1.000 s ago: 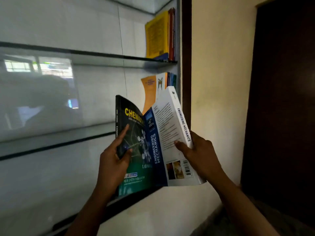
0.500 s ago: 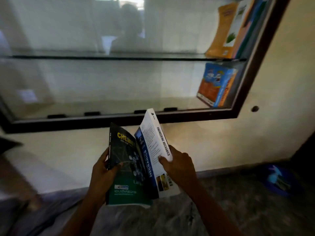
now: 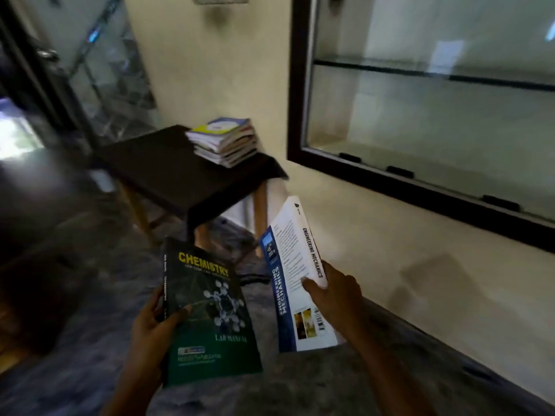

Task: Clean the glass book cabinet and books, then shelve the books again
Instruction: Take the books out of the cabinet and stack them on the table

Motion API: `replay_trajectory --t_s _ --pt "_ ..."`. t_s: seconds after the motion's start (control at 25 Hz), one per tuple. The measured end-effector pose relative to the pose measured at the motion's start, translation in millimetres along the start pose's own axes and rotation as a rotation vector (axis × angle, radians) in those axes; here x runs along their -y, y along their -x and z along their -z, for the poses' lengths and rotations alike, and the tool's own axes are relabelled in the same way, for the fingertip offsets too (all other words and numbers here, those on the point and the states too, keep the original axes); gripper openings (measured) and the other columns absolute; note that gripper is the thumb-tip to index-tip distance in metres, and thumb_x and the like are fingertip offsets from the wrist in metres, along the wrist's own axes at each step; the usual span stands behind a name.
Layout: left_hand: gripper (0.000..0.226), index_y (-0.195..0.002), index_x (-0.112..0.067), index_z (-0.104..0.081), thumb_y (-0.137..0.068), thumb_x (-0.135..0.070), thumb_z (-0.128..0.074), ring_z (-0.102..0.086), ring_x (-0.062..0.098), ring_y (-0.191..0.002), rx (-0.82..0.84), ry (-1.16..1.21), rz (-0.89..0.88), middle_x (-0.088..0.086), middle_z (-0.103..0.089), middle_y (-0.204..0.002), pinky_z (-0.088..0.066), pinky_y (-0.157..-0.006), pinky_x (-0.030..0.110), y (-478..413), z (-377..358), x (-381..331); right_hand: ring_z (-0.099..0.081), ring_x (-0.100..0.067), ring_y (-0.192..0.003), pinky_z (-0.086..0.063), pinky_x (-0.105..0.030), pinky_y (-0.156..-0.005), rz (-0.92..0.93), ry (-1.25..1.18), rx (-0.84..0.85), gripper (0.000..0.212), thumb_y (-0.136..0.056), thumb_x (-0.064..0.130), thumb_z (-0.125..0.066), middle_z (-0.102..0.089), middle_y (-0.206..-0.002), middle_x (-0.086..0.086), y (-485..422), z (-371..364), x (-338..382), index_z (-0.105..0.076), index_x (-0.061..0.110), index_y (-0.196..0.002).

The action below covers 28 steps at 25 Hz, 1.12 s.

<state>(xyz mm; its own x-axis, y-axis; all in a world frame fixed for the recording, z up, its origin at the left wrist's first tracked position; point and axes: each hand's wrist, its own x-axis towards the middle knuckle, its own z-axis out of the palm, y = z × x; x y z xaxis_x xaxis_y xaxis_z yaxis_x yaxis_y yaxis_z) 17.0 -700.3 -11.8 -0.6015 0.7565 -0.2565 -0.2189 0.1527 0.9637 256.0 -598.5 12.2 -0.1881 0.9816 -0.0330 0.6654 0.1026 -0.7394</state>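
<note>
My left hand (image 3: 154, 321) grips a dark green Chemistry lab manual (image 3: 210, 313) by its spine edge, thumb across the cover. In my right hand (image 3: 336, 295) is a white and blue Engineering Mechanics book (image 3: 295, 283), held upright at its spine with the back cover facing me. The two books are apart, low over the floor. The glass book cabinet (image 3: 420, 115) with its dark frame fills the upper right; the shelves in view hold no books.
A dark-topped stool or small table (image 3: 168, 172) with wooden legs stands ahead, carrying a stack of several books (image 3: 223, 141) near its far corner. A glass door or panel (image 3: 105, 70) is at the far left. The floor is grey and mottled.
The books came out of the cabinet and down, and my view swung left to the small table. The two books, held together before, are now separated, one in each hand.
</note>
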Motion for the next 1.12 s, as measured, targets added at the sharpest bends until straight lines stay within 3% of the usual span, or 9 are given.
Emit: replay_trajectory --t_s 0.16,0.24,0.32,0.44,0.6,0.76,0.88,1.04,1.12 --pt "0.065 -0.139 -0.017 -0.042 -0.083 0.013 -0.054 -0.059 0.023 -0.07 -0.16 0.052 -0.006 0.014 -0.057 -0.115 -0.053 -0.055 0.032 -45.1 97.3 -21.8 -0.066 -0.016 -0.098 -0.045 -0.008 -0.053 0.067 -0.032 0.112 0.039 -0.091 0.03 -0.057 -0.058 -0.128 -0.002 -42.0 -94.1 85.0 -0.049 0.017 -0.127" --pt "0.067 -0.141 -0.018 -0.04 -0.082 0.012 -0.057 -0.059 0.024 -0.072 -0.191 0.049 -0.016 0.016 -0.057 -0.119 -0.048 -0.063 0.032 -79.4 147.0 -33.7 -0.066 -0.017 -0.094 -0.054 -0.019 -0.062 0.091 -0.047 0.142 0.037 -0.091 0.029 -0.058 -0.06 -0.125 -0.004 -60.9 -146.9 131.7 -0.051 0.016 -0.125" --pt "0.068 -0.141 -0.019 -0.04 -0.082 0.011 -0.058 -0.061 0.027 -0.076 -0.177 0.047 -0.028 0.017 -0.058 -0.12 -0.049 -0.065 0.033 -108.4 184.6 -48.1 -0.067 -0.015 -0.088 -0.057 -0.029 -0.07 0.088 -0.08 0.158 0.035 -0.09 0.028 -0.058 -0.062 -0.121 -0.004 -77.6 -188.0 168.1 -0.052 0.016 -0.123" --pt "0.07 -0.141 -0.022 -0.04 -0.082 0.008 -0.06 -0.064 0.031 -0.088 -0.172 0.03 -0.048 0.013 -0.06 -0.122 -0.052 -0.066 0.036 -156.5 242.2 -61.2 -0.066 -0.013 -0.081 -0.058 -0.033 -0.072 0.081 -0.026 0.208 0.036 -0.09 0.033 -0.057 -0.065 -0.115 -0.003 -105.1 -244.0 215.6 -0.053 0.019 -0.123" --pt "0.069 -0.137 -0.028 -0.044 -0.08 0.007 -0.062 -0.066 0.027 -0.079 -0.217 0.08 -0.04 0.01 -0.065 -0.108 -0.055 -0.061 0.034 -230.8 293.2 -80.0 -0.068 -0.016 -0.083 -0.058 -0.037 -0.076 0.05 0.017 0.236 0.039 -0.089 0.036 -0.057 -0.066 -0.113 -0.004 -150.5 -294.6 260.9 -0.052 0.019 -0.124" --pt "0.069 -0.138 -0.026 -0.044 -0.08 0.007 -0.062 -0.066 0.028 -0.076 -0.224 0.18 -0.04 0.013 -0.065 -0.103 -0.057 -0.055 0.034 -333.1 306.0 -106.1 -0.067 -0.017 -0.09 -0.054 -0.029 -0.072 0.057 0.024 0.245 0.037 -0.09 0.033 -0.057 -0.064 -0.116 -0.002 -225.4 -331.4 302.8 -0.051 0.019 -0.125" --pt "0.067 -0.139 -0.02 -0.043 -0.081 0.009 -0.06 -0.065 0.028 -0.08 -0.172 0.168 -0.093 0.016 -0.063 -0.117 -0.058 -0.059 0.034 -446.8 289.4 -140.6 -0.067 -0.016 -0.089 -0.054 -0.028 -0.071 0.065 0.023 0.171 0.036 -0.09 0.033 -0.058 -0.064 -0.116 -0.003 -310.2 -365.1 348.7 -0.053 0.018 -0.122" --pt "0.068 -0.137 -0.02 -0.045 -0.081 0.014 -0.057 -0.07 0.014 -0.07 -0.071 0.177 -0.183 -0.001 -0.067 -0.105 -0.055 -0.052 0.024 -564.8 257.5 -194.2 -0.066 -0.02 -0.095 -0.056 -0.034 -0.077 0.035 0.05 0.057 0.038 -0.089 0.035 -0.058 -0.062 -0.12 -0.004 -419.5 -392.4 404.8 -0.053 0.019 -0.123" --pt "0.067 -0.137 -0.022 -0.045 -0.081 0.013 -0.058 -0.07 0.016 -0.073 -0.019 0.164 -0.197 -0.008 -0.067 -0.096 -0.057 -0.056 0.028 -618.4 247.5 -216.4 -0.064 -0.022 -0.098 -0.053 -0.03 -0.078 0.039 0.105 0.017 0.04 -0.089 0.036 -0.057 -0.062 -0.12 -0.005 -473.8 -396.8 424.9 -0.054 0.019 -0.125"
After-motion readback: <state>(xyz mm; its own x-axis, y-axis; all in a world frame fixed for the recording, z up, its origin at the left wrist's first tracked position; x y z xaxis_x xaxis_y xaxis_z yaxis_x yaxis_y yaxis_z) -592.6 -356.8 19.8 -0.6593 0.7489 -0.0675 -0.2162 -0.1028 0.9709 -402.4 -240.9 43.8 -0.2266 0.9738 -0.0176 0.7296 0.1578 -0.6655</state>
